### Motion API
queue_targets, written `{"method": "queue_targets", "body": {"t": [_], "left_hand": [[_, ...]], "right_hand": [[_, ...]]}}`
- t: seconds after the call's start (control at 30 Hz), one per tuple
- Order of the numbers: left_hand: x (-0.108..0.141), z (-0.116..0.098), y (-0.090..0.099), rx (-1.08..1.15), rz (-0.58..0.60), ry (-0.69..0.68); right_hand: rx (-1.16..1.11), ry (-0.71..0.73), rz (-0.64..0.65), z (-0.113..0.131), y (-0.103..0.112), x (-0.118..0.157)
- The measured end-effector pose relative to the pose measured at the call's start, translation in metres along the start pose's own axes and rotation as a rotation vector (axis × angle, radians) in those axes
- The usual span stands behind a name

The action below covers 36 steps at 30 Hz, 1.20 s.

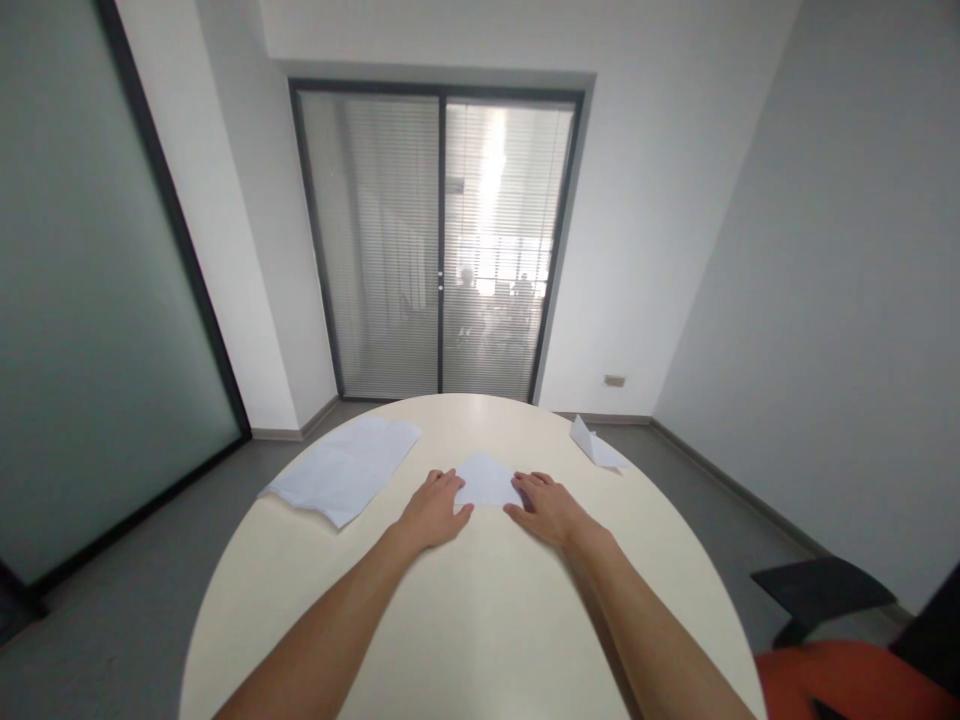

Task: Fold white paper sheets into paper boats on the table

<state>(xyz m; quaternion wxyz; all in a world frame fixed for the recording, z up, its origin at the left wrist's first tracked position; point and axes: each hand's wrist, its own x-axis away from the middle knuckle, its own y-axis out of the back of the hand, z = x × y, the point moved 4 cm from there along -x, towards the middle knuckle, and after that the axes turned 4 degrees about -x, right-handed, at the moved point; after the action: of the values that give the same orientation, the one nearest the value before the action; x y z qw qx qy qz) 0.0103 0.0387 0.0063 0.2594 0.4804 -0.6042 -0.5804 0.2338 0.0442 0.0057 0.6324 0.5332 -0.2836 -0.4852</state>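
A small white folded paper with a pointed top lies flat near the far middle of the round cream table. My left hand rests at its left edge, fingers apart and fingertips touching the paper. At the right edge lies my right hand, its fingers also apart, with the tips on the paper's side. Both thumbs point inward along the lower edge. Neither hand is wrapped round anything.
Larger white sheets lie at the table's far left. A folded white paper piece stands partly raised at the far right rim. A chair with a red seat and black armrest is at the lower right. Glass doors stand beyond.
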Motion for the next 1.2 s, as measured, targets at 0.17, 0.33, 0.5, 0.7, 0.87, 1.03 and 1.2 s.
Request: {"method": "queue_targets", "body": {"t": [0.17,0.33,0.5,0.7,0.87,1.03,1.2], "left_hand": [[-0.001,0.012,0.001,0.078,0.043,0.079],[-0.002,0.018,-0.003,0.134,0.008,0.055],[-0.003,0.021,-0.004,0.162,-0.046,0.039],[-0.003,0.016,0.006,0.041,-0.056,0.186],[0.001,0.005,0.014,-0.166,-0.005,0.249],[0.004,-0.003,0.018,-0.225,0.021,0.18],[0.004,-0.003,0.017,-0.197,0.021,0.123]], "right_hand": [[-0.024,0.053,0.034,-0.004,0.009,0.005],[-0.065,0.113,0.051,-0.004,0.016,0.009],[-0.071,0.119,0.054,-0.008,0.014,0.008],[-0.088,0.124,0.045,-0.012,0.009,0.006],[-0.053,0.101,0.059,-0.01,0.007,0.005],[0.077,-0.074,0.104,-0.002,-0.006,0.002],[0.115,-0.215,0.174,0.004,-0.017,0.004]]}}
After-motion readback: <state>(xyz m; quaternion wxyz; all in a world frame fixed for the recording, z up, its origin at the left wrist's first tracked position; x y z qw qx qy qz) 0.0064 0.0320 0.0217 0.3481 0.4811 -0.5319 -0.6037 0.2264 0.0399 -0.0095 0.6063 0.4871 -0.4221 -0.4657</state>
